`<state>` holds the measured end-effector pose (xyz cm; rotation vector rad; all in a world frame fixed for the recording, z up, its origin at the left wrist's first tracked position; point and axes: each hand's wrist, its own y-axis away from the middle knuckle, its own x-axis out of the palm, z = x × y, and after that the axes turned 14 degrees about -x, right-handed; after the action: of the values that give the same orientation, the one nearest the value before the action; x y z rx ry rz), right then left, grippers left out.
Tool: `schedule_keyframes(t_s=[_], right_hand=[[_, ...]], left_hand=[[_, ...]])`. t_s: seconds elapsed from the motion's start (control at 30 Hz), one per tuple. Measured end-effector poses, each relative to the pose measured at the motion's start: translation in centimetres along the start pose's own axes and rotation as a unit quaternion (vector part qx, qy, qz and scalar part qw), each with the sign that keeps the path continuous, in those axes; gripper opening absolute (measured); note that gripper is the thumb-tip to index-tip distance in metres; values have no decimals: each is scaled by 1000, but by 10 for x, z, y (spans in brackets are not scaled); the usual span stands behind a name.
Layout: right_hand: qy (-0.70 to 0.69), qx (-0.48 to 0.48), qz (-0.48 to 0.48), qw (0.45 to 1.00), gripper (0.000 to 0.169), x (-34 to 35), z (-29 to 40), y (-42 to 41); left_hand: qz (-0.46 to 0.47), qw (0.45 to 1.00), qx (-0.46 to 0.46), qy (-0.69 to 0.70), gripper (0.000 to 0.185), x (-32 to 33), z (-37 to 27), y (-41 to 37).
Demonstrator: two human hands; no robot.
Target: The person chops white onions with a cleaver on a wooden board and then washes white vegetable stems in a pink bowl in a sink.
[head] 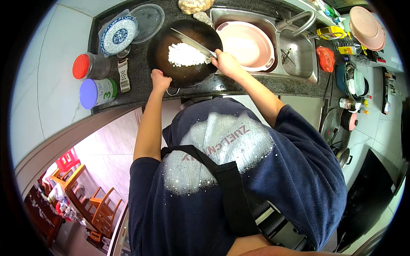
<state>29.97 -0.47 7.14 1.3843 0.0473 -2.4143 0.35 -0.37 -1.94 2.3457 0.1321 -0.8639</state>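
Note:
A dark round wok (189, 76) rests on the stone counter, with a heap of chopped white food (187, 56) inside it. My right hand (225, 62) grips the handle of a knife (192, 43), whose broad metal blade slants over the wok along the upper edge of the heap. At the wok's near left rim, my left hand (160, 80) is closed around the edge. A small metal ring handle (173, 92) shows beside it, on the wok's near side.
Right of the wok, a pink basin (246, 46) sits in the steel sink (296, 68). At left are a blue-patterned plate (119, 36), a grater (123, 75), a red-lidded jar (91, 66) and a purple-lidded can (97, 92). A red plastic bag (325, 59) lies beyond the sink.

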Motion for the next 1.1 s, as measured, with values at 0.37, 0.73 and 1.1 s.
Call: schedule_keyframes(t_s=[0.37, 0.73, 1.1], right_hand=[[2, -19, 21, 1000, 27, 3, 1, -4], [20, -27, 16, 999, 28, 6, 12, -1], [29, -56, 22, 998, 30, 18, 13, 0]], left_hand=[[-16, 1000, 3, -19, 48, 3, 5, -4], [8, 1000, 2, -4, 49, 8, 11, -12], [0, 1000, -16, -23, 48, 3, 3, -6]])
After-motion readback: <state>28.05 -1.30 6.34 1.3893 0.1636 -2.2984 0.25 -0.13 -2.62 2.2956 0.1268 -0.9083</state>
